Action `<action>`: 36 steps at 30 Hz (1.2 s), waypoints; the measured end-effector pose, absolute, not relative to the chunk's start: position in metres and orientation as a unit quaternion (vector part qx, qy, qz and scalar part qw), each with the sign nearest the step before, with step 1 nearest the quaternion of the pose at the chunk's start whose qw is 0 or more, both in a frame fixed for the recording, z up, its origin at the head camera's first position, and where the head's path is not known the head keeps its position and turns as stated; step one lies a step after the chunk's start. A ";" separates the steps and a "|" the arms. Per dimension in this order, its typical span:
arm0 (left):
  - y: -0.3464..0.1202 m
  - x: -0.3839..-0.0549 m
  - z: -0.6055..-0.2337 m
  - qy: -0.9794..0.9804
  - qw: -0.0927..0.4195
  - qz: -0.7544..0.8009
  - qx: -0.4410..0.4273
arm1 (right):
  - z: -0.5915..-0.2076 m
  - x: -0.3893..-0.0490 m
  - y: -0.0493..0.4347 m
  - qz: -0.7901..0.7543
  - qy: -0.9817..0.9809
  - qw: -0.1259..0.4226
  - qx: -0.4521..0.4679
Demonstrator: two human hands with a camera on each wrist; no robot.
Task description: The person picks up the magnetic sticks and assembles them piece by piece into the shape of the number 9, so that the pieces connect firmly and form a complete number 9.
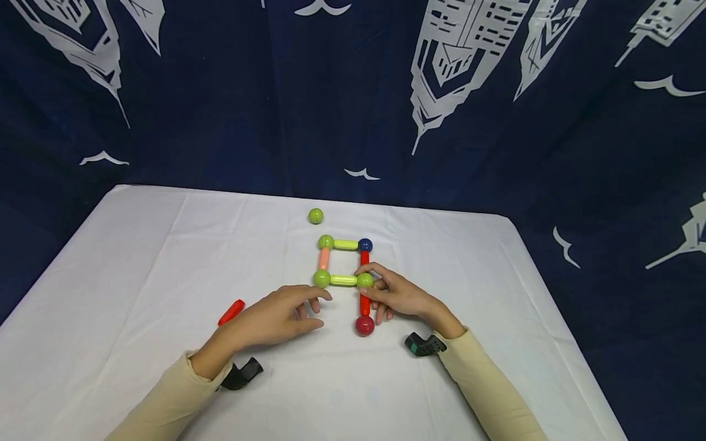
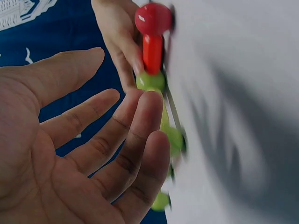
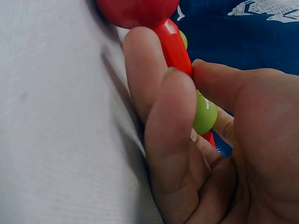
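Observation:
A flat figure of toy balls and rods lies on the white cloth. Green balls, a blue ball (image 1: 365,245), two yellow-green rods, a pink rod (image 1: 324,258) and a red rod (image 1: 364,260) form its square. From the near right corner a second red rod (image 3: 174,46) runs toward the person, ending in a red ball (image 1: 364,325). My right hand (image 1: 402,294) grips the green corner ball (image 3: 204,114), index finger beyond it and thumb at the near red rod. Beside the square's near left corner, my left hand (image 1: 284,315) hovers with loosely extended fingers, holding nothing.
A loose green ball (image 1: 315,215) lies beyond the square. Partly behind the left wrist is a loose red rod (image 1: 231,312). Dark blue printed fabric (image 1: 342,110) hangs behind the table. Each wrist wears a dark camera mount.

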State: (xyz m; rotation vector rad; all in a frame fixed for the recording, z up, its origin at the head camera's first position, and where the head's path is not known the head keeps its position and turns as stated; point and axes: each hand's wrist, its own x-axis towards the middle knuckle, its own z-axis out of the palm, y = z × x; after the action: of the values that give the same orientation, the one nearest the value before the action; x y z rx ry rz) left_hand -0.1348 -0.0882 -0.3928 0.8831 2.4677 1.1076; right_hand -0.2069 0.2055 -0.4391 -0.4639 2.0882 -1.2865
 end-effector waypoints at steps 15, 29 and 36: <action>-0.169 -0.117 -0.390 0.852 0.121 0.420 0.290 | -0.440 -0.206 0.208 -0.496 0.786 0.317 -0.190; -0.224 -0.120 -0.410 0.837 0.139 0.472 0.239 | -0.439 -0.205 0.206 -0.492 0.791 0.315 -0.181; -0.225 -0.122 -0.422 0.844 0.132 0.466 0.230 | -0.438 -0.204 0.207 -0.489 0.795 0.313 -0.173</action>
State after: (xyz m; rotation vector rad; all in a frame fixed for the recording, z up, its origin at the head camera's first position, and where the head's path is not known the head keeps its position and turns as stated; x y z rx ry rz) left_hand -0.1216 -0.2247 -0.4225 0.6686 2.4493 1.3536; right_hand -0.2042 0.2068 -0.4381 -0.4569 2.0984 -1.2908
